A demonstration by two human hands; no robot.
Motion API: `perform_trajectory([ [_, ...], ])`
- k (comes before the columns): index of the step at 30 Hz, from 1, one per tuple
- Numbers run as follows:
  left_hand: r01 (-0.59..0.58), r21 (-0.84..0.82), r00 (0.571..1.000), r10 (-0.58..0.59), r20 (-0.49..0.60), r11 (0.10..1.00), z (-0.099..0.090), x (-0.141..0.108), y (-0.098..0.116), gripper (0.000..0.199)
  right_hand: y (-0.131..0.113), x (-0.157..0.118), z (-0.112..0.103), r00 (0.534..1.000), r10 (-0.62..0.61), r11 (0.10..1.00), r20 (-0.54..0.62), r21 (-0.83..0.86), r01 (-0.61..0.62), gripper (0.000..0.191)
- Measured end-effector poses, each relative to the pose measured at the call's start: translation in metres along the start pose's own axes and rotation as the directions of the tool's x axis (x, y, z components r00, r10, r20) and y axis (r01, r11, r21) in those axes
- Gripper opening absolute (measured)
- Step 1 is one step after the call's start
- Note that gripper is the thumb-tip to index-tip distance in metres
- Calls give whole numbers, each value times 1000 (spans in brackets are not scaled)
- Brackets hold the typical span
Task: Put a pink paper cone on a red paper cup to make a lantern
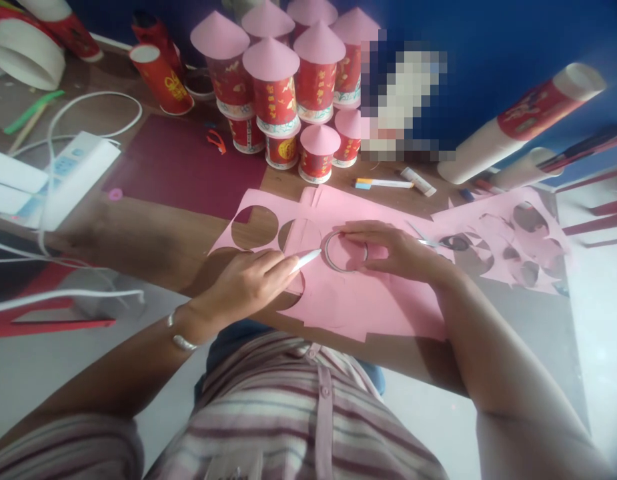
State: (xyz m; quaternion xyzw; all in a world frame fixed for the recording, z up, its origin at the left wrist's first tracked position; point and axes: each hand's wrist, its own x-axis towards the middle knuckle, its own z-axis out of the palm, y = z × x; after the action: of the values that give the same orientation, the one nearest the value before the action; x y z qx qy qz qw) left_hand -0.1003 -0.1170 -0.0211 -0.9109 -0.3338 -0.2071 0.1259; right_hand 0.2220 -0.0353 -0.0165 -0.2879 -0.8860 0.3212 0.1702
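My left hand (251,283) is closed around a white pen (308,257), its tip close to the left side of a thin round ring (328,257). The ring lies flat on pink paper sheets (368,300), with more pink paper showing inside it. Fingers and thumb of my right hand (395,248) hold the ring from its right side. Left of the ring, partly under my left hand, is a pink sheet (242,208) with large round holes cut out. Scissors (427,241) lie partly hidden behind my right wrist.
Several red paper lanterns with pink cone tops (272,80) stand at the back. A maroon sheet (183,167), a marker (385,183) and a small tube (418,181) lie nearer. Cut pink scraps (518,243) lie right; a white cable (51,147) loops left.
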Motion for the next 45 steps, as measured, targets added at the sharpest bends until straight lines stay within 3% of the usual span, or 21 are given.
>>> perform_trajectory([
  [4,78,-34,993,-81,-90,996,2,4,0,16,-1,0,0,1000,17,1000,4,4,-17,55],
  [8,149,-26,985,-150,-85,989,10,7,0,14,1,0,1,1000,19,999,-9,26,-19,55],
  [16,150,-113,980,-163,-114,982,25,13,-2,8,1,-1,1,1000,21,999,-19,26,-20,55],
  [25,125,-119,986,-136,-93,985,24,12,-1,12,1,0,2,1000,22,1000,-15,22,-21,53],
  [32,74,-92,992,-83,-95,993,19,9,3,36,1,-1,1,1000,20,1000,-12,23,-19,54],
  [39,96,-107,995,-98,-18,990,10,3,15,39,2,-2,1,999,32,999,-12,7,-32,53],
  [45,98,-123,994,-104,-44,988,5,-3,28,38,2,-2,1,999,34,999,5,7,-34,54],
])
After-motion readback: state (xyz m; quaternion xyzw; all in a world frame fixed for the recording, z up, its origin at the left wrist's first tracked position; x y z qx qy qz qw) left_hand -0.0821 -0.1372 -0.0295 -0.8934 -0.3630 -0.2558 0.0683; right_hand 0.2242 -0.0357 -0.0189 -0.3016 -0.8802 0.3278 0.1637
